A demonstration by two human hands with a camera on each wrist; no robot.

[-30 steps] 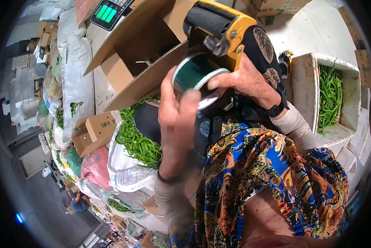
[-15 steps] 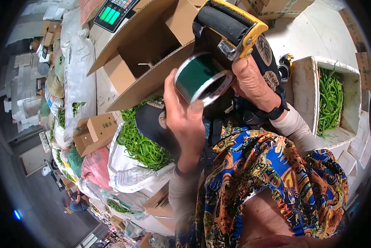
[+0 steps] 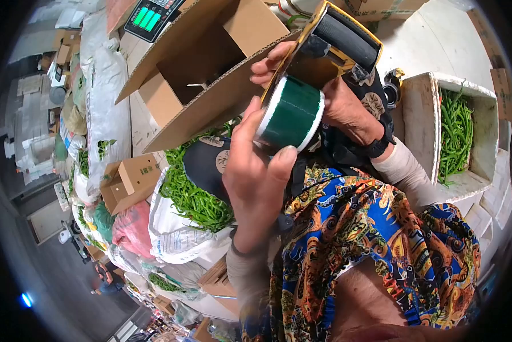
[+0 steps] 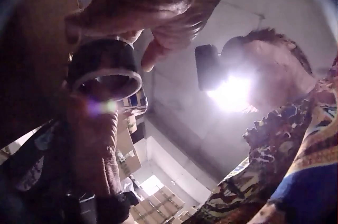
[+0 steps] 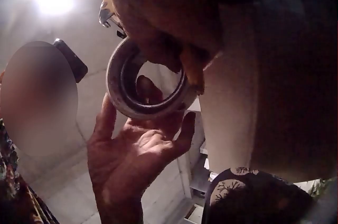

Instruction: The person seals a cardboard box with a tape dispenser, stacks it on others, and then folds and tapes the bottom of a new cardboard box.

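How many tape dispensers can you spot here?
2. One dispenser is in the person's right hand, by the green tape; what looks like a second dispenser sits beside the foam box. More may be hidden among the clutter.

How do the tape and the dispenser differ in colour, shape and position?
Colour: the tape is green with white rims; the dispenser is yellow and black.
Shape: the tape is a ring with an open centre; the dispenser is an angular frame.
Position: in the head view, the tape shows lower than the dispenser.
Shared: both are held up between the left hand and right hand.
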